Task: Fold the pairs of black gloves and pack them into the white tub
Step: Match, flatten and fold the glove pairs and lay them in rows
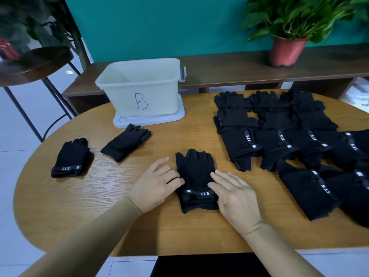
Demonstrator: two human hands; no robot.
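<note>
A pair of black gloves lies stacked flat at the table's middle front, cuff toward me with a "5.11" strap. My left hand touches its left edge with loosely bent fingers. My right hand rests flat on its right side, fingers straight. The white tub, marked "B", stands on its lid at the back left and looks empty. Two other glove pairs lie on the left: one near the edge, another just in front of the tub.
Several more black gloves lie in rows over the right half of the round wooden table. Behind it runs a low wooden shelf with a potted plant. A dark stool stands at the far left.
</note>
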